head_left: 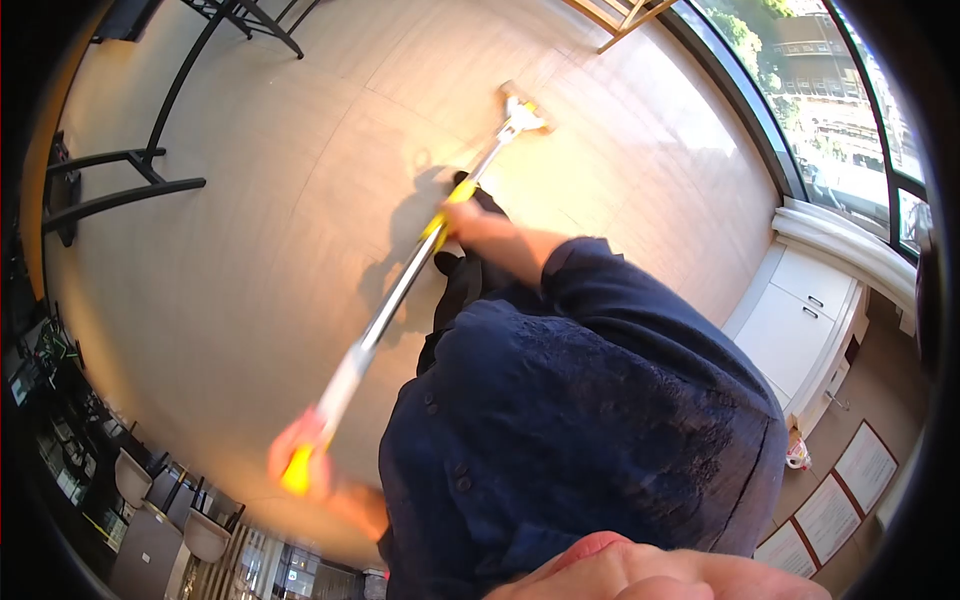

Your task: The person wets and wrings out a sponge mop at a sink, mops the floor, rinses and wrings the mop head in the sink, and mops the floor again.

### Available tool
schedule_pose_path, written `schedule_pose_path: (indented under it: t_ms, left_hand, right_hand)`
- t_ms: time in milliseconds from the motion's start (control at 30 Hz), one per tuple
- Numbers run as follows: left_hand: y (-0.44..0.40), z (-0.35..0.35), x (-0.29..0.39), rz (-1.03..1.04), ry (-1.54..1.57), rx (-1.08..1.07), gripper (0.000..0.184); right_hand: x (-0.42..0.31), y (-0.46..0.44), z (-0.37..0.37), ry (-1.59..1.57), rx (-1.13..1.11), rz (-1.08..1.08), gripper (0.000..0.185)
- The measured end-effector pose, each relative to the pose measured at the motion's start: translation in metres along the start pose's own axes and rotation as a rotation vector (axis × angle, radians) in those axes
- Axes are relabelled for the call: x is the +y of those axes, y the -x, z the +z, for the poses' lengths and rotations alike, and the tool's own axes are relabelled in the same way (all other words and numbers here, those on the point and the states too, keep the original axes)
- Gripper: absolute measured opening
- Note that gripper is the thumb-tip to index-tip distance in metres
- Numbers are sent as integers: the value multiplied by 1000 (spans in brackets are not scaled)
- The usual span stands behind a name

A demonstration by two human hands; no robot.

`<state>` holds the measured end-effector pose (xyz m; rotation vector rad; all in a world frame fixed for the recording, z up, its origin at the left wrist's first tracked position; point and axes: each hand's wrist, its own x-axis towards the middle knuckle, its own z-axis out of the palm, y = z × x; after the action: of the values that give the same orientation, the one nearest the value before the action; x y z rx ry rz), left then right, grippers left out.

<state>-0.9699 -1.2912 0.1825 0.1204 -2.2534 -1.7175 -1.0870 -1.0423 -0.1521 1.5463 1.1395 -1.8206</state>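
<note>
right arm reaching forward, right hand (463, 220) closed around the pole of the mop (393, 302) at its mid-length yellow grip (433, 232); left arm out leftward, blurred left hand (288, 440) wrapped about its yellow end (297, 471); mop head (522, 117) on the floor (240, 250).

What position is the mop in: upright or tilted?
Tilted: the mop slants from its yellow end in the left hand out to its head beyond the shoes.

Bright light washes a pale, seamed floor (250, 280) beside a dark-framed window (830, 130), near white cabinets (785, 322) and three framed notices (828, 518).
</note>
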Motion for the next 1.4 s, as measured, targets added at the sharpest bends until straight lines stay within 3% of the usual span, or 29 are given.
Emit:
schedule_pose_path:
  t_ms: [133, 233, 300, 333, 367, 400, 433, 467, 533, 600, 667, 700, 733, 767, 800, 867, 967, 1033, 1067, 1133, 1167, 1200, 1267, 1367, 1400]
  left_hand:
    - [-32, -65, 38, 257, 194, -25, 42]
    - [-63, -40, 27, 362, 276, 59, 44]
    - [-93, 4, 11, 269, 282, 7, 41]
    - [-106, 42, 1, 184, 169, 88, 35]
    - [-119, 80, -12, 152, 240, -43, 25]
    - [-124, 123, -15, 99, 279, -122, 16]
    - [-123, 158, -16, -123, 150, -156, 12]
    - [-130, 186, -30, 40, 23, -411, 13]
    - [-138, 233, -30, 27, 317, -555, 12]
    - [-143, 219, -29, -66, 165, -476, 13]
    - [-143, 171, -29, -203, -91, -239, 17]
    - [-145, 130, -33, -142, -120, -162, 21]
    - [-147, 101, -15, -73, 91, -58, 22]
    - [-146, 71, 7, -76, 91, 47, 24]
    - [-154, 63, 30, 81, 135, 26, 23]
    - [-152, 19, 41, 251, 61, 33, 22]
    - [-156, 31, 32, 361, 188, 180, 20]
    - [-162, 54, 10, 253, 170, 214, 15]
    - [-173, 76, 1, 151, 229, 118, 16]
    - [-176, 148, -18, -62, 278, 161, 14]
    - [-176, 172, -35, -107, 125, 25, 13]
    - [-176, 192, -52, -177, -47, -106, 15]
    - [-188, 236, -49, -47, 230, -348, 16]
    - [-175, 201, -37, -115, 186, -243, 22]
    - [-168, 174, -31, -161, 71, -116, 22]
  right_hand:
    - [4, 100, 56, 61, -338, 254, 29]
    - [-23, 92, 58, -37, -268, 160, 29]
    - [-71, 64, 45, -133, -172, 26, 25]
    - [-99, 43, 32, -212, -96, -45, 23]
    - [-134, 28, 15, -166, 30, -100, 25]
    - [-140, -56, -7, -280, 39, -141, 27]
    - [-164, -103, -38, -250, 91, -125, 29]
    - [-185, -144, -62, -341, 77, -187, 29]
    - [-232, -110, -87, -393, 89, -163, 28]
    - [-234, -107, -76, -331, 95, -38, 26]
    - [-174, -143, -49, -98, 27, -147, 25]
    - [-163, -60, 4, -161, 183, -234, 33]
    - [-161, -6, 27, 57, 94, -41, 26]
    - [-153, 36, 47, 30, -87, 60, 26]
    - [-134, 50, 66, 35, -180, 95, 33]
    - [-127, 75, 86, 157, -412, 258, 31]
    - [-143, 82, 89, 228, -406, 143, 28]
    - [-162, 51, 84, 48, -269, 3, 27]
    - [-189, 44, 76, -23, -167, -48, 26]
    - [-221, -44, 48, 87, 27, -229, 30]
    - [-250, -66, 28, 120, 25, -292, 32]
    - [-260, -158, 5, -56, 39, -123, 31]
    - [-309, -130, -6, -28, -3, -87, 31]
    - [-297, -113, 10, 125, 36, 33, 29]
    - [-272, -98, 21, 308, 69, -49, 36]
